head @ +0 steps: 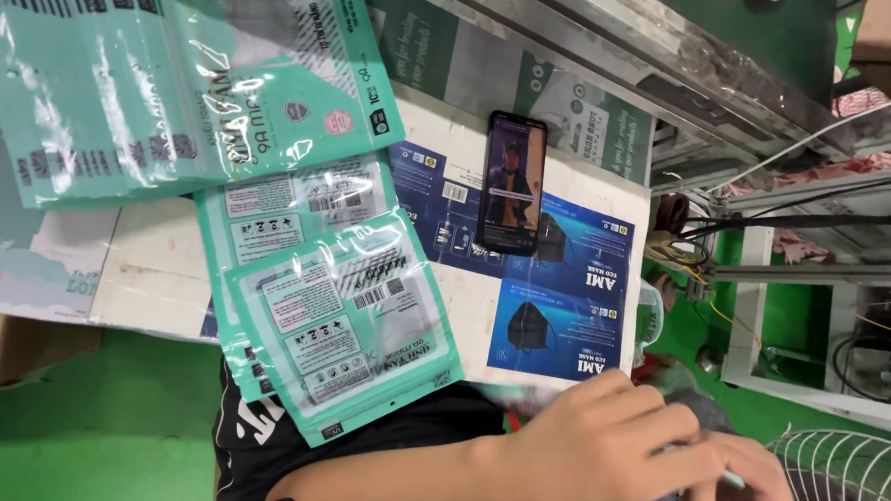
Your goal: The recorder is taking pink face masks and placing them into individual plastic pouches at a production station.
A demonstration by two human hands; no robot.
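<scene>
At lower right, the left hand [597,448] and right hand [741,489] close together on a blurred grey item [704,412]; the exact grip is unclear. Filled teal pouches [347,336] lie centre, more stacked upper left [123,76], phone [514,181] beyond.

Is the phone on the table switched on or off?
On: the phone lies flat on the table, its screen lit and showing a picture.

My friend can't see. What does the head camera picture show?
A person's two hands, left hand and right hand, meet over something blurry at the bottom right. On the table lie shiny teal pouches, a flat blue mask box and a smartphone with its screen lit.
</scene>
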